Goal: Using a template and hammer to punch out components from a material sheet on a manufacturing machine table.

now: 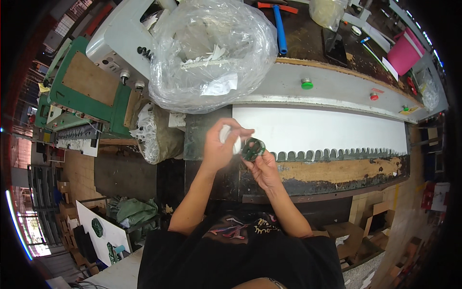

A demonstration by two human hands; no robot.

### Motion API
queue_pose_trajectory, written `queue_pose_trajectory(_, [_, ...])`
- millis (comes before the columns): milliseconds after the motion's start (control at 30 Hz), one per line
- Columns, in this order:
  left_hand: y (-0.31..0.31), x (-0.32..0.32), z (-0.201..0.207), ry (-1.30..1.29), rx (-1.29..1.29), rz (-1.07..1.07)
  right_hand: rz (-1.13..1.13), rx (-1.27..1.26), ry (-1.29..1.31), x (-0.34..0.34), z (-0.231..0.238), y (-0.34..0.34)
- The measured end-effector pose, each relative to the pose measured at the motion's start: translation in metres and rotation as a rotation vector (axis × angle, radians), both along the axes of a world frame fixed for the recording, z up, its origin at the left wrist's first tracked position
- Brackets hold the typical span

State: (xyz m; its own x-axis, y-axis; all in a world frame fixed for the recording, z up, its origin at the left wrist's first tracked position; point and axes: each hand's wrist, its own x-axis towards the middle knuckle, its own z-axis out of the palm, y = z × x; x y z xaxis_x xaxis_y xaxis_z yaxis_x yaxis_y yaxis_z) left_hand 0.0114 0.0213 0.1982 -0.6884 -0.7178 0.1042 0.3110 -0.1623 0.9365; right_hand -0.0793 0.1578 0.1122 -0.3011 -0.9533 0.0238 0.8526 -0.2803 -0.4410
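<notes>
My left hand is closed around a small white stack, which looks like cut flat pieces. My right hand grips a dark green ring-shaped tool with openings in it, like a cutting die. Both hands are close together, and the tool is right beside the white stack; whether they touch I cannot tell. Just beyond and to the right lies a white sheet on the bench, its near edge cut into a row of scallops.
A clear plastic bag holding white scraps stands ahead. Behind the grey beam with its green button lie a blue-handled hammer and a pink container. At left are a scrap-filled sack and a green machine.
</notes>
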Motion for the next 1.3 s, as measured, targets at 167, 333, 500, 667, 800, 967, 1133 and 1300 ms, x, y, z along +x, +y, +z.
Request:
queue_pose_trajectory(167, [-0.059, -0.010, 0.046, -0.083, -0.271, 0.536, -0.214, 0.487, 0.418, -0.034, -0.029, -0.001])
queue_pose_trajectory(333, [-0.204, -0.038, 0.107, -0.414, -1.243, 0.818, -0.472, 0.927, 1.621, -0.078, -0.061, -0.037])
queue_pose_trajectory(500, [-0.170, -0.047, 0.081, -0.692, -1.671, 0.907, -0.367, 0.985, 1.781, -0.080, -0.062, -0.065])
queue_pose_trajectory(667, [-0.045, -0.020, -0.005, -0.249, -1.180, 0.451, -0.352, 0.574, 1.863, -0.110, -0.097, -0.030])
queue_pose_trajectory(800, [0.022, -0.011, -0.092, -0.443, -0.874, 0.244, -0.209, 0.366, 1.797, -0.116, -0.087, -0.013])
queue_pose_trajectory(967, [0.059, 0.001, -0.164, -0.739, -0.622, 0.011, -0.162, 0.386, 1.796, -0.112, -0.084, -0.007])
queue_pose_trajectory(1133, [0.065, 0.004, -0.171, -0.630, -0.715, 0.017, -0.159, 0.382, 1.834, -0.111, -0.093, -0.006])
queue_pose_trajectory(1300, [0.062, 0.006, -0.178, -0.648, -0.669, -0.003, -0.177, 0.408, 1.828, -0.103, -0.091, -0.008])
